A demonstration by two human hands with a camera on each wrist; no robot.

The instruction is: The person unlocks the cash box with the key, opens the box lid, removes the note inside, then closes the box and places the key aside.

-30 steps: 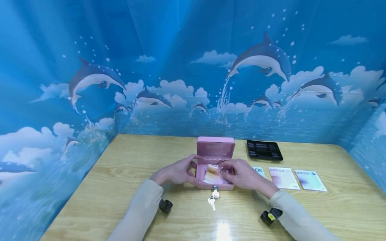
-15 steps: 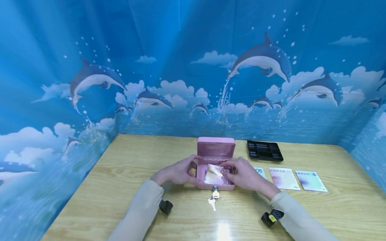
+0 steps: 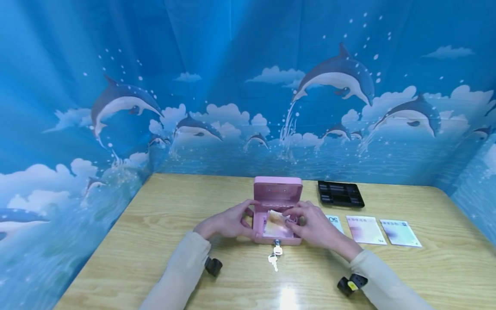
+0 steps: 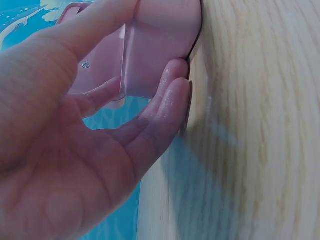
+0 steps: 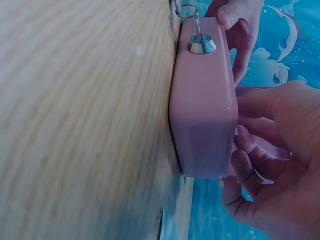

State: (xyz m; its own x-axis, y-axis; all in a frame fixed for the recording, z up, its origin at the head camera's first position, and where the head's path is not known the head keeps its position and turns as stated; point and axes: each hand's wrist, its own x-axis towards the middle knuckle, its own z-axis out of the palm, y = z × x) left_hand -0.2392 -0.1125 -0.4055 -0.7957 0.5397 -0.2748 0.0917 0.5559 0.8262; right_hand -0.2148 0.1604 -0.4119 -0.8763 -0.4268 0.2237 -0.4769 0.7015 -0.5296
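A pink cash box (image 3: 277, 191) stands on the table with its lid raised. My left hand (image 3: 228, 221) holds the box's left end, thumb at the front corner and fingers along the side and back. Banknotes (image 3: 277, 228) lie inside the box. Over the right rim reaches my right hand (image 3: 313, 221), its fingertips pinching the right part of the top banknote. In the right wrist view that hand (image 5: 280, 165) has its fingers curled behind the box wall, which hides the notes. From the front lock (image 5: 201, 45) hang two silver keys (image 3: 273, 259).
A black compartment tray (image 3: 340, 194) lies behind and right of the box. To the right are a green 50 note (image 3: 335, 222), partly behind my hand, a pinkish note (image 3: 366, 230) and a bluish note (image 3: 401, 233). A dolphin curtain (image 3: 232, 77) hangs behind the table.
The top banknote has shifted and tilted slightly inside the box, its sheen changing. My right hand has moved a little with it; my left hand stays at the box's left end.
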